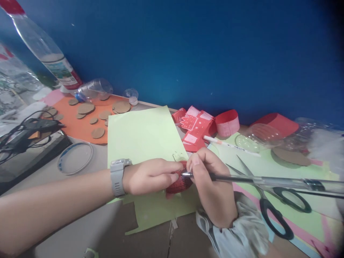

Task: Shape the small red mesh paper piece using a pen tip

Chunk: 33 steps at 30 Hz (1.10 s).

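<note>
My left hand [154, 175], with a grey watch [117, 178] on its wrist, holds a small red textured object [178, 183] against the light green paper [142, 132]. Its fingers lie closed on the object's left side. My right hand [212, 182] pinches a black and clear pen [258, 180]. The pen's tip rests at or just over the red object; whether it touches is hard to tell. Dark strokes show on the paper just above my fingers. Part of the red object is hidden by both hands.
Black-handled scissors [276, 218] lie right of my right hand. Behind are red paper pieces [197, 125] and a white marker [223, 142]. At left, cardboard discs [86, 108] lie on orange paper [67, 125], near a tall bottle [60, 68] and a tape ring [59, 165].
</note>
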Each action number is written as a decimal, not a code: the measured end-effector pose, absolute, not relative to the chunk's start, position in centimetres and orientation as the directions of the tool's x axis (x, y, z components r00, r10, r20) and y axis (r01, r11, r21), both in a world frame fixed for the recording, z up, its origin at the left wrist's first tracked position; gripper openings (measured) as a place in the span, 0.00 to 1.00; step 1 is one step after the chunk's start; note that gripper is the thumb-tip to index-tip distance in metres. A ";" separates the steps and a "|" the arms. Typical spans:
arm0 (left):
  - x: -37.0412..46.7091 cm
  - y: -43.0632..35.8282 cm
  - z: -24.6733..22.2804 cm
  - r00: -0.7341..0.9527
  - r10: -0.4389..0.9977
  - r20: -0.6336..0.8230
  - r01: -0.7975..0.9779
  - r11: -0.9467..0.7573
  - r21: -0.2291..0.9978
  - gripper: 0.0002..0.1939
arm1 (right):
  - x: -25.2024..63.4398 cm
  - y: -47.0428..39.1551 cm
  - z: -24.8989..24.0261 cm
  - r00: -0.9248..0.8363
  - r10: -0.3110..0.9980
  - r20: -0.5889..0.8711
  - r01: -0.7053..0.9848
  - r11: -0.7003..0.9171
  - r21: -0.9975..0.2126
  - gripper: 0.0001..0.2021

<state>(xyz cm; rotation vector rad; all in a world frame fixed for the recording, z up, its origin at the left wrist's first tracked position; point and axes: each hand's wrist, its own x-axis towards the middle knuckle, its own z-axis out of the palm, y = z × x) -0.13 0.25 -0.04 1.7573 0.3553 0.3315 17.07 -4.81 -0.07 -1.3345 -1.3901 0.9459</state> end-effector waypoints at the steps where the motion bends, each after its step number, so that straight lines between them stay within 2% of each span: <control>1: -0.1 0.2 0.0 0.911 0.411 0.026 0.062 -0.200 0.978 0.10 | 17.0 -4.8 -0.1 0.054 0.991 0.119 0.252 0.102 -0.962 0.14; 23: -0.3 0.0 -0.3 0.914 0.405 0.007 0.069 -0.174 0.982 0.15 | 17.0 -4.7 -0.3 0.036 0.993 0.111 0.249 0.099 -0.963 0.15; 33: -0.2 0.0 -0.3 0.909 0.416 0.026 0.053 -0.177 0.983 0.14 | 17.0 -4.7 -0.2 0.045 0.993 0.107 0.242 0.093 -0.966 0.15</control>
